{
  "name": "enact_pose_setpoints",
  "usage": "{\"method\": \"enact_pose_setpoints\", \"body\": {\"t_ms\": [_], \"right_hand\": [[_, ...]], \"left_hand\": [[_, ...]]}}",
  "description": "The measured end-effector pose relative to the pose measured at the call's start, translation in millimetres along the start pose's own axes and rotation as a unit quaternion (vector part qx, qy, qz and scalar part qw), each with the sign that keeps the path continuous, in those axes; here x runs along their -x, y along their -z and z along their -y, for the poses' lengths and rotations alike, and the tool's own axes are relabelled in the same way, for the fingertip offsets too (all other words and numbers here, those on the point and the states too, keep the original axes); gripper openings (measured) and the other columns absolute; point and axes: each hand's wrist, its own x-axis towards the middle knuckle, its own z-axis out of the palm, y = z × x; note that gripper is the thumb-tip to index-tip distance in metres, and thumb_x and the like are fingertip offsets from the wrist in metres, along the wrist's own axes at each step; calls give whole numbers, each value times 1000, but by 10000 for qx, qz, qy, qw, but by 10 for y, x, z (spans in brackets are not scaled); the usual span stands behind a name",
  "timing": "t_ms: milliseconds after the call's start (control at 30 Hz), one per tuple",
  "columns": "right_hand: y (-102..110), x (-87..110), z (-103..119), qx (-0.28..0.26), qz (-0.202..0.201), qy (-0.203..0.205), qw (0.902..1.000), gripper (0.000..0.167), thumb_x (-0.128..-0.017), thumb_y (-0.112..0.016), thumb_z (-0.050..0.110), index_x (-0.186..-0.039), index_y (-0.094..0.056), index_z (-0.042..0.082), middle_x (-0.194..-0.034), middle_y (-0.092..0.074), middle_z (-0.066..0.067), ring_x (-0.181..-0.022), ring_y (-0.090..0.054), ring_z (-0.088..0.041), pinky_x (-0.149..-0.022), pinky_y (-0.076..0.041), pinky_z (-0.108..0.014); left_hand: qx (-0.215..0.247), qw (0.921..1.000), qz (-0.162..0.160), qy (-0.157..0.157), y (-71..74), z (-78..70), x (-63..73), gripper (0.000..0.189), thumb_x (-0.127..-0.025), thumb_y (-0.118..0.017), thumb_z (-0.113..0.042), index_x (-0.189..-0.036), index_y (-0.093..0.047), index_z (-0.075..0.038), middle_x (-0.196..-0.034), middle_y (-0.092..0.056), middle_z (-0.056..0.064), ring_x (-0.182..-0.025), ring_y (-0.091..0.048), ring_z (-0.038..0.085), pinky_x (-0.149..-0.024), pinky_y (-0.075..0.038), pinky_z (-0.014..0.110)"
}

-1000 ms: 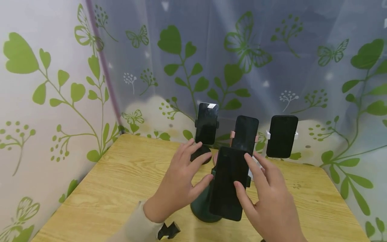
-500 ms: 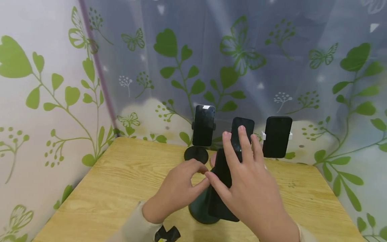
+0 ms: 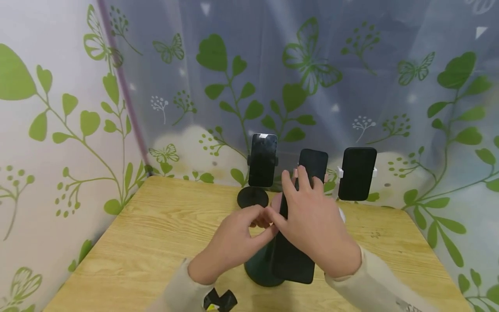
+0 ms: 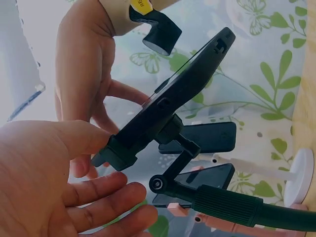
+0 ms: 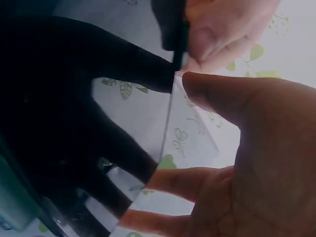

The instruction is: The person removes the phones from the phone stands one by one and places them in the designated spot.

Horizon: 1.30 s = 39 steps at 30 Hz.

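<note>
A large black phone (image 3: 293, 260) leans upright in the dark green phone holder (image 3: 260, 273) in front of me. My left hand (image 3: 231, 242) is at the holder's left side. In the left wrist view, the thumb and index finger of this left hand (image 4: 54, 182) lie on either side of the black clamp (image 4: 121, 153), and the other fingers spread below it. My right hand (image 3: 313, 216) covers the upper screen, fingers extended. In the right wrist view, my right hand (image 5: 276, 148) has its thumb and fingertips at the phone's edge; the glossy screen (image 5: 49, 98) mirrors them.
Behind stand three more phones in holders: one in a black holder (image 3: 252, 197), a middle phone (image 3: 313, 160) in a pink one, and a right-hand phone (image 3: 358, 173) in a white one. They stand near the back of the wooden table (image 3: 167, 216), before a leaf-patterned curtain (image 3: 234, 108).
My right hand has swung left and up from the phone's right side to cover its upper screen. My left fingers, spread earlier, have drawn in at the clamp beside the right thumb.
</note>
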Motion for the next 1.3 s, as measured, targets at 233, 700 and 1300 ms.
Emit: {"method": "enact_pose_setpoints", "body": {"t_ms": [233,700,1300], "right_hand": [[-68,-22,-39,88,-257,232,9994,55,-98,-68,44,-132,-63,1,-119,-61,-26,-72,-58,-38,-40,-42,-35],[-161,-12,-146,-9,-600,666,9960,29,-98,-66,34,-106,-69,6,-80,-55,-9,-60,-43,-23,-44,-39,-32],[-225,-22,-232,-127,-585,833,9947,29,-97,-66,35,-110,-70,9,-75,-54,-2,-58,-41,-19,-44,-35,-29]], "left_hand": [[691,9968,206,342,-2,41,-33,17,-100,-69,-39,-109,-68,-24,-94,-67,-16,-88,-64,4,-87,-56,39],[1036,9925,565,307,-59,64,-46,15,-103,-66,-38,-104,-66,-22,-86,-66,-10,-75,-63,9,-71,-55,30],[1435,9868,676,310,-110,96,-86,17,-102,-68,-34,-103,-66,-17,-88,-65,-5,-75,-64,13,-71,-56,30]]}}
